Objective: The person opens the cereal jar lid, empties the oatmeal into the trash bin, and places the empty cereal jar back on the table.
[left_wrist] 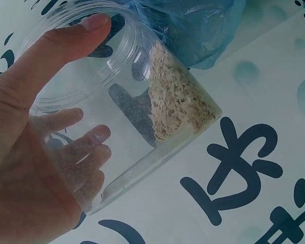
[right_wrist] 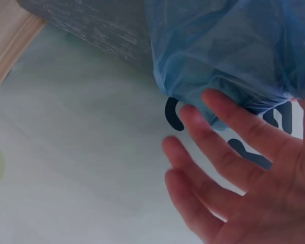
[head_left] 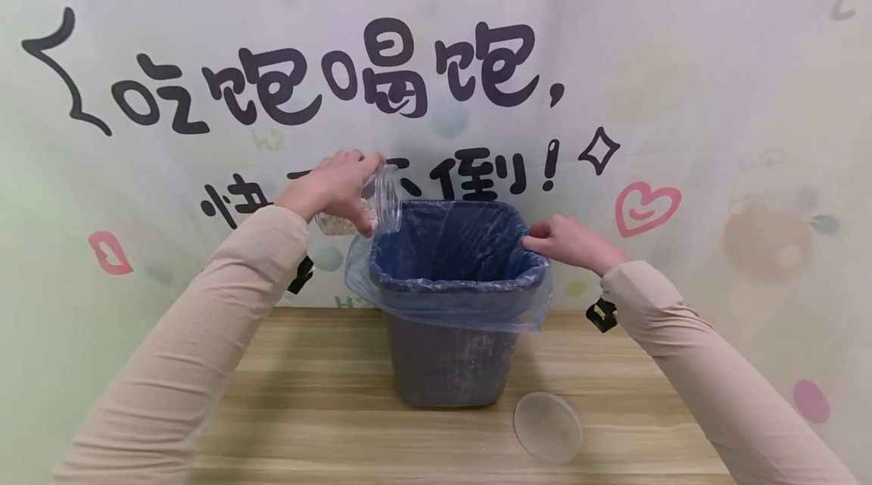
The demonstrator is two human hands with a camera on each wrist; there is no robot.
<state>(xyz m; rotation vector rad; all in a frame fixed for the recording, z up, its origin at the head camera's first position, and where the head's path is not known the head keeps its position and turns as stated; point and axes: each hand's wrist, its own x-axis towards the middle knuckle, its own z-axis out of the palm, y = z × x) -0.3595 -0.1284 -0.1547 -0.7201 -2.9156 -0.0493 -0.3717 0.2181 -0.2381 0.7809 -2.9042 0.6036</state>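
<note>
Nearest the body, below the right grip [head_left: 568, 243] and a little to its left, a clear disc [head_left: 548, 428] lies flat on the desk [head_left: 306, 394]. It looks like a lid. Past it, between and below both grips, stands the bin [head_left: 453, 368], lined with a thin blue bag [head_left: 446, 309] folded over the rim. The right grip touches that rim, its four fingers loosely spread outside; from here I can't tell whether the thumb pinches.

Across from it, the left grip [head_left: 330, 186] is wrapped round the jar [head_left: 390, 200], thumb on one side, fingers behind. The jar is tipped over, its mouth just beside the bin's left rim, with pale flakes [left_wrist: 178, 99] heaped inside along the lower wall. I'd judge it light, stiff and rather slick, maybe brittle if it is glass; I can't say which. The best hold is round the body just behind the mouth, clear of the opening. The bag will be soft and slippery. Behind both grips hangs a printed backdrop [head_left: 613, 38].
</note>
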